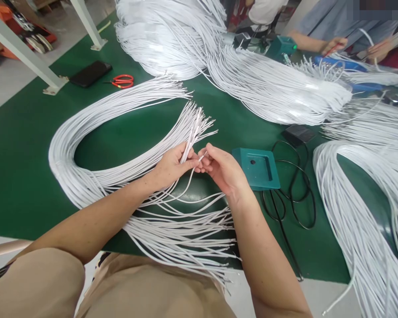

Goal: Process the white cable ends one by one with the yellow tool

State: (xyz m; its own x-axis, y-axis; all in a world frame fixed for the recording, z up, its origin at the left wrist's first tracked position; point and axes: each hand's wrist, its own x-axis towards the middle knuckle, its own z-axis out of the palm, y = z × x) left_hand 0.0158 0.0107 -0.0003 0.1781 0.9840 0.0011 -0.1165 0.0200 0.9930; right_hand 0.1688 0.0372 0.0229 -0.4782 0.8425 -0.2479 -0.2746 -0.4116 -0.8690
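Observation:
Several white cables (191, 138) stand up out of my left hand (174, 165), whose thumb and fingers are closed round them. Close beside it, my right hand (219, 165) pinches the tip of one white cable, its fingertips almost touching those of my left hand. A curved bundle of white cables (64, 154) lies to the left, with its ends fanned out behind my hands. More loose cable ends (185, 234) spread below my forearms, near the table's front edge. Just right of my right hand sits a teal device (257, 170) with a recessed top.
On the green table (16, 154) are a black phone (90, 73), red-handled scissors (122, 81) and a black cord (307, 181). Large white cable bundles (268, 84) lie at the back, another (348, 198) at the right. Across the table, a person's hands (334, 45) work with cables.

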